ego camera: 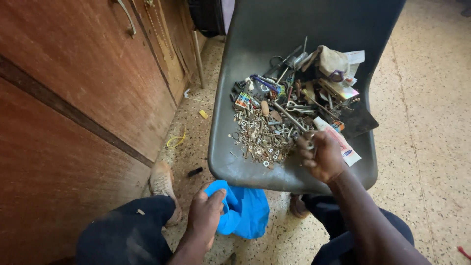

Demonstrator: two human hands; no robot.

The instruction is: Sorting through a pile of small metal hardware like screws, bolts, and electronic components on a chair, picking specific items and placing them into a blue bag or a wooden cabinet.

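Note:
A grey plastic chair seat (pixel 245 167) in front of me carries a heap of small metal hardware (pixel 262 137): screws, nuts, washers, with keys, tools and scraps behind. My right hand (pixel 321 154) rests at the heap's right edge, fingers pinched on a small metal ring-like piece. My left hand (pixel 206 213) hangs below the seat's front edge, gripping a blue plastic bag (pixel 245 211) between my knees.
A brown wooden cabinet (pixel 73 108) fills the left side. A speckled terrazzo floor (pixel 427 122) lies around the chair, with yellow wire (pixel 176 141) and a small black item (pixel 195 172) by my left shoe (pixel 162 181). A white tube (pixel 341 142) and cloth (pixel 331 61) lie on the seat.

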